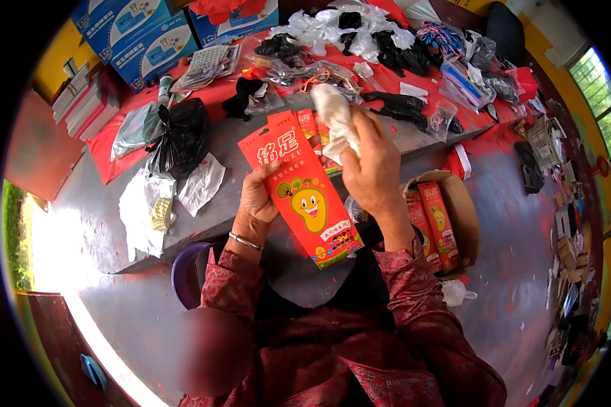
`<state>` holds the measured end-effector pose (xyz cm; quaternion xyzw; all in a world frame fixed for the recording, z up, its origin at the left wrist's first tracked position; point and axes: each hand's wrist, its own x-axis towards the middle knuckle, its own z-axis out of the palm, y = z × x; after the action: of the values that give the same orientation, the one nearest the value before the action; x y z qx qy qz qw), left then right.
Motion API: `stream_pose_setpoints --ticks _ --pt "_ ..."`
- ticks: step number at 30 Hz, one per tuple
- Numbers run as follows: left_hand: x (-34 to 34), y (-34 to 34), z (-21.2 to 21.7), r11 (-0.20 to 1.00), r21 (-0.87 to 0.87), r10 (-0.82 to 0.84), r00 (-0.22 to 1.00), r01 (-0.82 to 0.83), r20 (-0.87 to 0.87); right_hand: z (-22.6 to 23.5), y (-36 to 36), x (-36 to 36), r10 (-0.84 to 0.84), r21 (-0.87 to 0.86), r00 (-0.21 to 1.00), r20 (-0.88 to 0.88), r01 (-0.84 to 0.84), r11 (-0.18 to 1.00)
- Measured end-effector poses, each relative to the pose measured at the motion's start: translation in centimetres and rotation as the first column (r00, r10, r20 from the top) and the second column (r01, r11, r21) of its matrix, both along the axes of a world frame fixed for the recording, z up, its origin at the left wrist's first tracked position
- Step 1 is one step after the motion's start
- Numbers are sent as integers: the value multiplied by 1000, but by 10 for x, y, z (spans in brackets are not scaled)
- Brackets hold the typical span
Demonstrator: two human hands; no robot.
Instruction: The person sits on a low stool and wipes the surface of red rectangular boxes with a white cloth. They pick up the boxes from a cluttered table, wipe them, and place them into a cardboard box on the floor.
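Note:
My left hand [258, 198] grips the left edge of a flat red box [308, 207], its thumb lying on the front. A smiling yellow cartoon foot is printed on this face, which is tilted toward me. Just right of the box's top, my right hand [375, 163] is closed around a crumpled white cloth [334, 117], raised above the table edge. Similar red packaging [307, 121] shows partly behind the held box. To the right, an open cardboard carton [466, 227] holds several more red boxes [442, 227] standing upright.
Plastic bags [332, 30] and small items crowd the red-covered far side of the grey table [210, 237]. At left are a black bag [183, 129], white paper [202, 183] and blue cartons [149, 47]. A purple basin [185, 275] sits below the table edge.

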<state>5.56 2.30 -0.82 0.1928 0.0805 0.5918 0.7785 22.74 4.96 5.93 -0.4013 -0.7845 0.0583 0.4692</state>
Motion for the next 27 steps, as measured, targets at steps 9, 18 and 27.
stream_pose_setpoints --ticks 9,18,27 --pt "-14 -9 -12 993 -107 44 992 -57 -116 -25 20 -11 24 103 964 264 -52 993" --pt "-29 -3 -32 996 -91 6 999 -10 -41 14 0 -34 142 234 975 174 -181 955" --pt "-46 11 -24 984 -85 167 980 -158 111 -30 -36 -2 387 2 819 423 -428 904"
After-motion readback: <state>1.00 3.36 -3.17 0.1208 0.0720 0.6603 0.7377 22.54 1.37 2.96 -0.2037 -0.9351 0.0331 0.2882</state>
